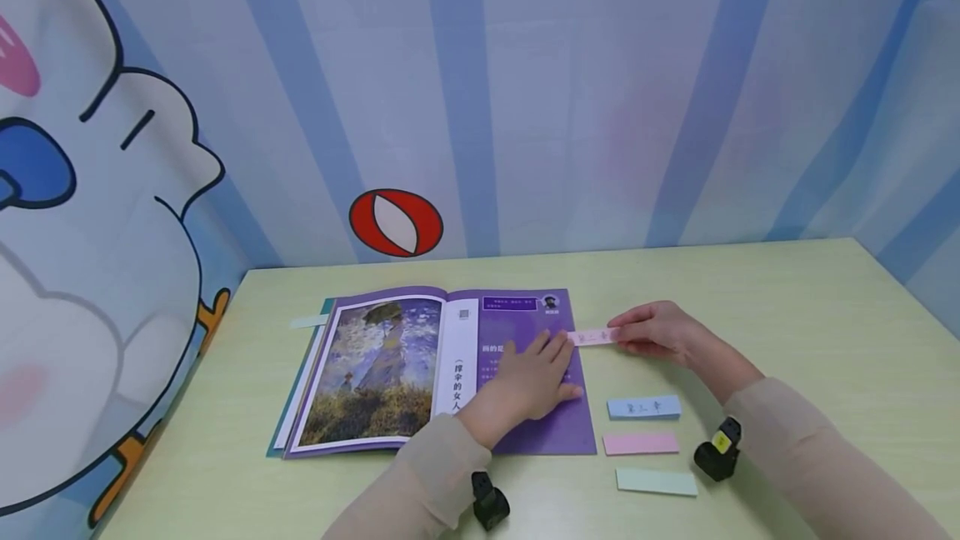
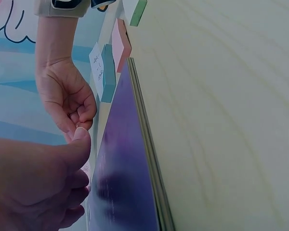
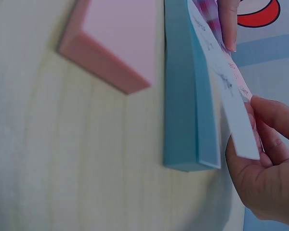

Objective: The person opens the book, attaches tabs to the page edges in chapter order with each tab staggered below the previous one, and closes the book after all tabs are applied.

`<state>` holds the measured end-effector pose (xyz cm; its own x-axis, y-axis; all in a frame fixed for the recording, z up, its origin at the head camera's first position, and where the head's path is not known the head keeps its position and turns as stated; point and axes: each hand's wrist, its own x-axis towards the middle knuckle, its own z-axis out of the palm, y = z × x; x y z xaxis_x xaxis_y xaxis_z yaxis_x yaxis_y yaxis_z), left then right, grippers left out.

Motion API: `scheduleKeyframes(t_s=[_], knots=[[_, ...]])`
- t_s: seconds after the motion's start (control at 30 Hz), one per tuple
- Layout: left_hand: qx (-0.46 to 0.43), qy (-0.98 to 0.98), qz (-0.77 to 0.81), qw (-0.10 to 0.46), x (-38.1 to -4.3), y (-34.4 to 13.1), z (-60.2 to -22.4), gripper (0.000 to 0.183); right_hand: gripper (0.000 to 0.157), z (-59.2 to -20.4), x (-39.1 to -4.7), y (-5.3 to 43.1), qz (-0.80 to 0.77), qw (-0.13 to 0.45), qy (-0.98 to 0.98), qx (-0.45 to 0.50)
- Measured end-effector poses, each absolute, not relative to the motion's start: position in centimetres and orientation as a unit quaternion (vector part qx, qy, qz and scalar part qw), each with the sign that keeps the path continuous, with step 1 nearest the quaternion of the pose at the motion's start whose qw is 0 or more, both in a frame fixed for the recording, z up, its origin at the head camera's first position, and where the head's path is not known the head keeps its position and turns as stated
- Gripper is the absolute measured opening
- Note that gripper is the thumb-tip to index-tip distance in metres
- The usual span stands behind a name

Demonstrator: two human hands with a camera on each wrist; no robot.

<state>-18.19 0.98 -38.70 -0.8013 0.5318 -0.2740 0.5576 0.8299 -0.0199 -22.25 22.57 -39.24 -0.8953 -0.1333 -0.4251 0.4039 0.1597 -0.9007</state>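
An open book (image 1: 517, 432) lies on the table, a painting on its left page and a purple right page. My left hand (image 1: 531, 375) rests on the right page, fingers extended, fingertips at the page's outer edge where a pink sticky note (image 1: 592, 337) with handwriting sticks out. My right hand (image 1: 660, 332) pinches the note's outer end between thumb and fingers. Nearer me lie a blue sticky-note pad (image 1: 643, 408) with writing on its lifted top sheet, a pink pad (image 1: 640, 443) and a green pad (image 1: 656, 482). In the right wrist view the blue top sheet hides part of the pink note.
A pale tab (image 1: 309, 322) sticks out from the book's left edge. Behind the light wooden table (image 1: 787, 298) hangs a striped blue backdrop (image 1: 570, 107) with cartoon figures. Small black cameras (image 1: 491, 502) are worn on both wrists.
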Motion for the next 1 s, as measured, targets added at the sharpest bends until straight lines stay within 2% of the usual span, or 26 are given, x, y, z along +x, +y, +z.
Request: scheduleKeyframes(t_s=[0.6,0.83,1.0], knots=[[0.305,0.940,-0.015,0.153,-19.7,1.3,-38.3,0.064,0.028,-39.5,-22.5,22.5,-0.638,0.211,0.735,0.089],[0.315,0.942,-0.044,0.111,-19.9,1.7,-39.3,0.064,0.030,-39.7,-22.5,22.4,-0.631,0.214,0.741,0.086],[0.307,0.944,-0.065,0.102,-20.2,2.2,-39.4,0.065,0.029,-39.7,-22.4,22.5,-0.629,0.212,0.743,0.085]])
